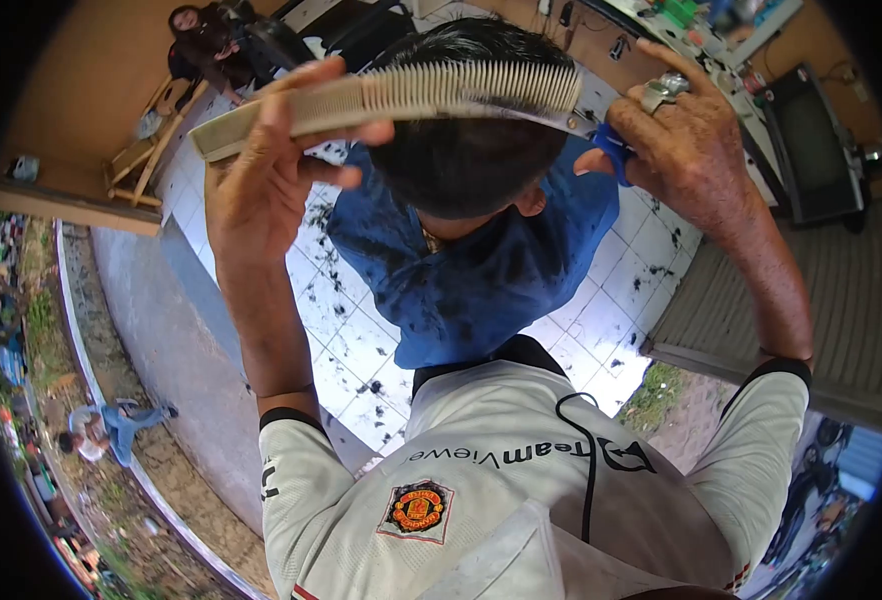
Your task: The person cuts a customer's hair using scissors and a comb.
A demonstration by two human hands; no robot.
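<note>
My left hand [266,190] grips a long pale comb [471,88] by its left end, the teeth pointing upward in the view. The comb lies across the dark, short-cropped hair [471,165] of a seated person seen from behind. A blue cape [481,285] sprinkled with cut hair covers that person's shoulders. At the comb's right end, my right hand [676,140] is closed round blue-handled scissors [613,152], one finger stretched out and a large ring on another. The scissor blades are mostly hidden behind or beside the comb.
White floor tiles [356,325] are strewn with hair clippings. A counter with a dark-framed screen [819,145] stands at right. A person [206,40] sits at the upper left beside a wooden frame [146,155]. Outside at left, another person [111,430] is near the pavement.
</note>
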